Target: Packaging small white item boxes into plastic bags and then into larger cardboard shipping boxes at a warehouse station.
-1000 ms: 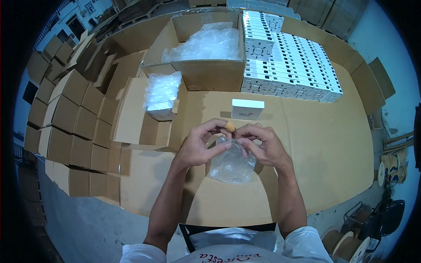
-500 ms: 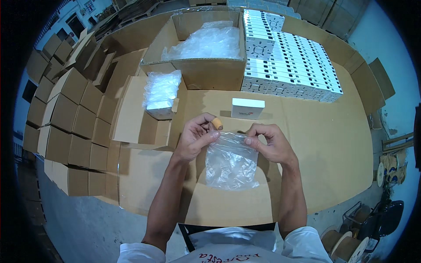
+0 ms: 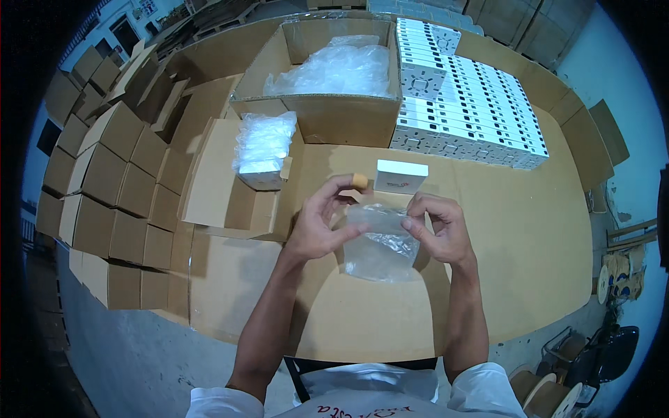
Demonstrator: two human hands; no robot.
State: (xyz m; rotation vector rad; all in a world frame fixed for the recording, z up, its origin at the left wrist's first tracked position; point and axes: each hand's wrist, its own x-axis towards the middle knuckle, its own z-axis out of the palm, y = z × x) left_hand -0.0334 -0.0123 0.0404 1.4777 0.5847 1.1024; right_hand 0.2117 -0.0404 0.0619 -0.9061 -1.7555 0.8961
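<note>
Gray floor [image 3: 174, 362] surrounds my brown tabletop [image 3: 523, 272]; an open carton [image 3: 324, 120] holds plastic bags [image 3: 338, 68]. My right grip [image 3: 446, 233] pinches a clear bag [image 3: 382, 263] (left grip [image 3: 312, 226]: I can't tell).

This is a packing workshop, shown by stacked brown cartons [image 3: 127, 184], piled identical white boxes [image 3: 474, 129], heaped clear plastic bags [image 3: 334, 73] and reels [image 3: 554, 400] on a bare floor [image 3: 167, 362].

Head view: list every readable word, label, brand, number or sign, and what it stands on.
White shirt: red lettering at the picture's lower edge, not copied here.
Lone white carton: small print with a red mark, too small to read.
Stacked white cartons: dark marks, too small to read.
</note>
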